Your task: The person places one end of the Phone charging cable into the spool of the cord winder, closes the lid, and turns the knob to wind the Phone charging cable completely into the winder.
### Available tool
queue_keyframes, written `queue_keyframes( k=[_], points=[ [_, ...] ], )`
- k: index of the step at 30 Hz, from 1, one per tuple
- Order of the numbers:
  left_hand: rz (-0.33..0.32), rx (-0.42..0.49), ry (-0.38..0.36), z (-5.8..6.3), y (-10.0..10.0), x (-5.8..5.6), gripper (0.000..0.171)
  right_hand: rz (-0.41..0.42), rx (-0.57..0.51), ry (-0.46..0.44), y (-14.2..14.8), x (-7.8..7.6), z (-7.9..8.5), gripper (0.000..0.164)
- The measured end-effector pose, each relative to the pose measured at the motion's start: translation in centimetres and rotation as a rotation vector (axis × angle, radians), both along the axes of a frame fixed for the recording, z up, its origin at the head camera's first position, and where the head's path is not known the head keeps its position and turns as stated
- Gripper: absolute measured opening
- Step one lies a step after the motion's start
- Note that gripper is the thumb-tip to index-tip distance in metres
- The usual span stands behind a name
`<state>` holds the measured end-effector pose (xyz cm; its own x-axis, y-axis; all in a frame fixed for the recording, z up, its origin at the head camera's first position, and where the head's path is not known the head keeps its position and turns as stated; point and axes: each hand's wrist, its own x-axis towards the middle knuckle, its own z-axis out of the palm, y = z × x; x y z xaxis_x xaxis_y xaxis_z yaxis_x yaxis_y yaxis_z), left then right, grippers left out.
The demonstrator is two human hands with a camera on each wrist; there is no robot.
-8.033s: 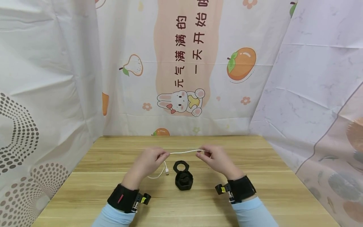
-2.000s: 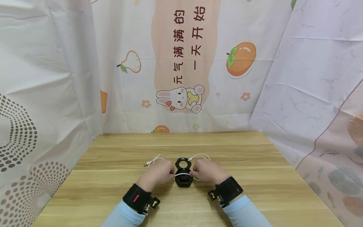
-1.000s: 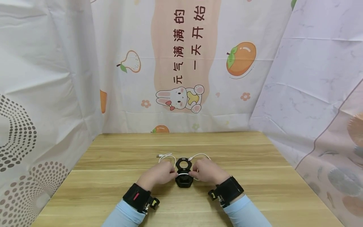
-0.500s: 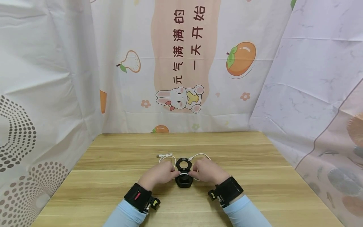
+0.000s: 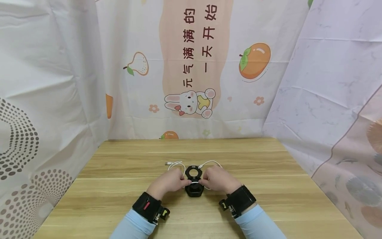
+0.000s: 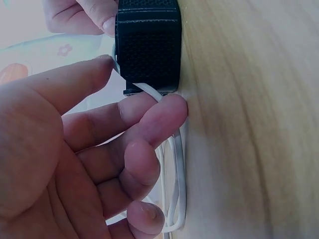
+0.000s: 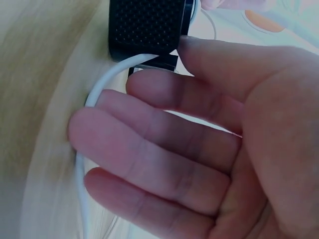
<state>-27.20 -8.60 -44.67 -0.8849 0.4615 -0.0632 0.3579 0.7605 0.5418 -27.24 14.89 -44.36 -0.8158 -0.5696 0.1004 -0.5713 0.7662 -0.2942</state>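
A black hexagonal case (image 5: pixel 194 192) stands on the table with its ring-shaped lid (image 5: pixel 194 167) swung back on the far side. A white USB cable (image 5: pixel 194 182) runs across the body of the case, just in front of the hinge. My left hand (image 5: pixel 168 181) holds this cable at the left rim, thumb tip (image 6: pixel 104 62) against the case. On the opposite rim my right hand (image 5: pixel 219 179) pinches the cable, its thumb beside the textured case wall (image 7: pixel 144 30). What lies inside the case is mostly hidden.
Behind my left hand lies a loose loop of cable with a USB plug (image 5: pixel 168 163). The other connector (image 5: pixel 201 166) rests by the lid, its cable arching right behind my right hand. The wooden table (image 5: pixel 119 156) ends at a printed curtain (image 5: pixel 134 109).
Earlier the cable was stretched in the air beyond the case; now it crosses the case. Over the last second my left hand has shifted slightly right, and the right hand has barely moved.
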Motion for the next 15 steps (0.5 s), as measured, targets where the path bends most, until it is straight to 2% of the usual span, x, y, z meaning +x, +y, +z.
queue_keyframes(
  k=[8, 15],
  points=[
    [-0.001, 0.047, -0.032, -0.07, -0.11, -0.34, 0.049, -0.004, 0.011, -0.002, -0.16, 0.25, 0.20, 0.055],
    [-0.006, 0.045, -0.036, 0.02, -0.10, -0.41, 0.048, -0.003, 0.009, 0.019, -0.32, 0.33, 0.32, 0.056]
  ],
)
